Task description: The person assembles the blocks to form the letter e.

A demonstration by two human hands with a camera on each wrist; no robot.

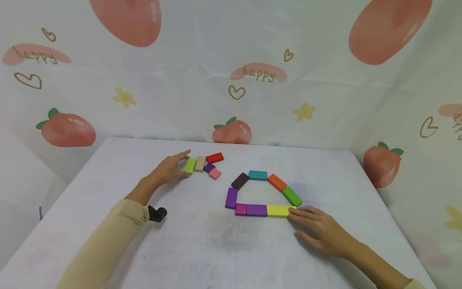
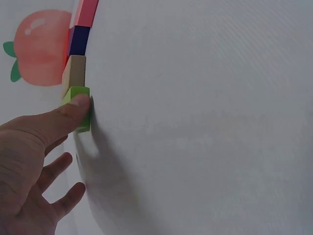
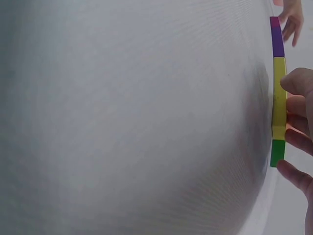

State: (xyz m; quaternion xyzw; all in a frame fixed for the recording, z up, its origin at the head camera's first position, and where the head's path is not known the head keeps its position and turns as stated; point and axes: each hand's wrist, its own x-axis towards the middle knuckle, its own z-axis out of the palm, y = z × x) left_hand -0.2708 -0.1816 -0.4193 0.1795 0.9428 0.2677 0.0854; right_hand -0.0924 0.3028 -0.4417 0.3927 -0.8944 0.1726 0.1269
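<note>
At the far left of the table, my left hand (image 1: pixel 169 168) pinches a lime green block (image 1: pixel 189 165), thumb on its near end and a finger at the far end. In the left wrist view the thumb lies against that block (image 2: pixel 84 117). A beige block (image 1: pixel 200 163) stands right beside it. My right hand (image 1: pixel 323 230) rests its fingertips on the right end of a yellow block (image 1: pixel 278 211), fingers fairly straight. Left of the yellow block, in one row, lie a purple block (image 1: pixel 256 210) and a magenta block (image 1: pixel 240 209).
Above the row, an arch joins a purple block (image 1: pixel 231 197), a dark brown block (image 1: pixel 240 180), a teal block (image 1: pixel 258 175), an orange block (image 1: pixel 277 182) and a green block (image 1: pixel 292 196). Red (image 1: pixel 215 157), dark purple (image 1: pixel 209 167) and pink (image 1: pixel 215 174) blocks lie near the beige one.
</note>
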